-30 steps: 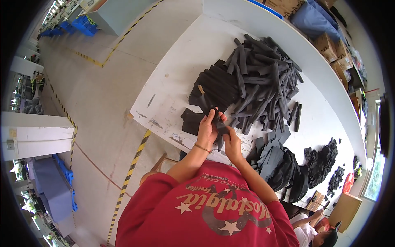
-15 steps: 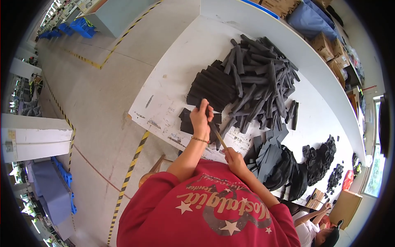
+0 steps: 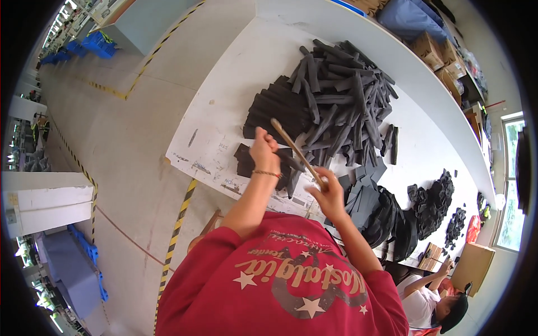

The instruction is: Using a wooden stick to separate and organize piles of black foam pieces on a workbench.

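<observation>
My right hand (image 3: 330,196) grips the lower end of a slim wooden stick (image 3: 296,150), which slants up to the left with its upper length bare. Left of the stick, my left hand (image 3: 264,151) is closed, and a dark fabric tube (image 3: 292,161) shows at its lower right side; part of it is hidden by the hand. Just beyond lies a fanned row of flat black tubes (image 3: 277,109). A smaller stack of black pieces (image 3: 245,161) sits beside my left wrist. Farther right is a big loose heap of dark grey tubes (image 3: 347,101).
The white table (image 3: 218,84) has a raised wall (image 3: 437,101) along its far right side. Grey flat strips (image 3: 361,193) and black piles (image 3: 434,196) lie to the right. A person in white (image 3: 417,297) works at the lower right. Cartons (image 3: 428,53) stand behind the wall.
The wooden stick has come away from the dark tube at my left hand, and its upper end now shows. My right hand has risen with it. The view has shifted slightly.
</observation>
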{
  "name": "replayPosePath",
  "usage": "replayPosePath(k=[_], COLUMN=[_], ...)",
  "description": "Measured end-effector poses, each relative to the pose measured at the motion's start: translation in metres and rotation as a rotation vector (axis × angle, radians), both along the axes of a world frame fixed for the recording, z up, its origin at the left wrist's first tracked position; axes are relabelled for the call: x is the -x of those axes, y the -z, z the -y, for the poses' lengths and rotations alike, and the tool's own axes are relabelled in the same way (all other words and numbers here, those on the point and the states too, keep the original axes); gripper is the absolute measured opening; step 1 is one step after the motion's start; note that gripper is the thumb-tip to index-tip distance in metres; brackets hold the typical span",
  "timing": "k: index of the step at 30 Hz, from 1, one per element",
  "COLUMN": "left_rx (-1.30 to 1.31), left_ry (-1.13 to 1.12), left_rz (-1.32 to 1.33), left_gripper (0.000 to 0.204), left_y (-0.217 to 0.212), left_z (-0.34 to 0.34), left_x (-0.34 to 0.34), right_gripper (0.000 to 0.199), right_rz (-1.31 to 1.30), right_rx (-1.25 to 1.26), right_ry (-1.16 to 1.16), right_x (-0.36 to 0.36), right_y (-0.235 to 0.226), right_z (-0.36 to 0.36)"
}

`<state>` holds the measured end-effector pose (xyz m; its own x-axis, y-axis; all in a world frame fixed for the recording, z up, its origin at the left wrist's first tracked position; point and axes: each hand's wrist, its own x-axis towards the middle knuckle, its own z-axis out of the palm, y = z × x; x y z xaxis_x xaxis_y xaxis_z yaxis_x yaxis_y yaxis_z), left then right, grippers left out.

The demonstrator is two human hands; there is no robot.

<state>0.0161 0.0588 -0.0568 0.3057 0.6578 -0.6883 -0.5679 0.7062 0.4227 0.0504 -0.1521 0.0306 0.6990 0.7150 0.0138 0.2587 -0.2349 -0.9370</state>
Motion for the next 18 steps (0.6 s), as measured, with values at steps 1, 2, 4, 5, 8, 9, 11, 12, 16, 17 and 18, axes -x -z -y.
replayPosePath(k=[1, 2, 4, 5, 8, 9, 11, 12, 16, 17, 18], left_rx=[0.05, 0.096, 0.067, -0.33, -0.785, -0.706, -0.706, -0.708, -0.808, -0.808, -0.918], left_ry=[0.084, 0.159, 0.246, 0.498, 1.304, 1.235, 1.188, 1.15, 1.221, 1.226, 1.26], left_rz=[0.036, 0.068, 0.066, 0.058, 0.039, 0.173, 0.128, 0.085, 0.058, 0.06, -0.031], left_gripper=[0.023, 0.023, 0.017, 0.017, 0.024, 0.03, 0.033, 0.036, 0.037, 0.037, 0.032], left_y=[-0.005, -0.01, -0.02, -0.035, -0.036, -0.04, -0.045, -0.046, -0.028, -0.016, 0.002], left_z=[0.015, 0.026, 0.036, 0.045, 0.05, 0.059, 0.072, 0.08, 0.111, 0.113, 0.111], left_x=[-0.004, -0.003, 0.007, 0.009, 0.027, 0.024, 0.024, 0.025, 0.052, 0.063, 0.075], right_gripper=[0.019, 0.017, 0.013, 0.012, 0.011, 0.011, 0.01, 0.01, 0.026, 0.03, 0.028], right_rz=[0.133, 0.263, 0.036, -0.009, 0.131, 0.07, -0.004, 0.043, -0.121, -0.092, 0.0], right_rx=[-0.054, -0.111, -0.075, -0.064, 0.035, -0.003, -0.08, -0.112, -0.294, -0.348, -0.188], right_ry=[0.018, 0.029, 0.105, 0.098, -0.1, -0.059, 0.044, 0.144, 0.676, 0.743, 0.638], right_x=[-0.004, -0.007, -0.018, -0.028, -0.05, -0.056, -0.065, -0.069, -0.122, -0.149, -0.179], right_y=[0.014, 0.023, 0.016, 0.022, 0.015, 0.015, 0.007, 0.004, -0.026, -0.028, -0.028], right_z=[-0.017, -0.031, -0.041, -0.039, -0.035, -0.031, -0.034, -0.036, -0.039, -0.033, -0.015])
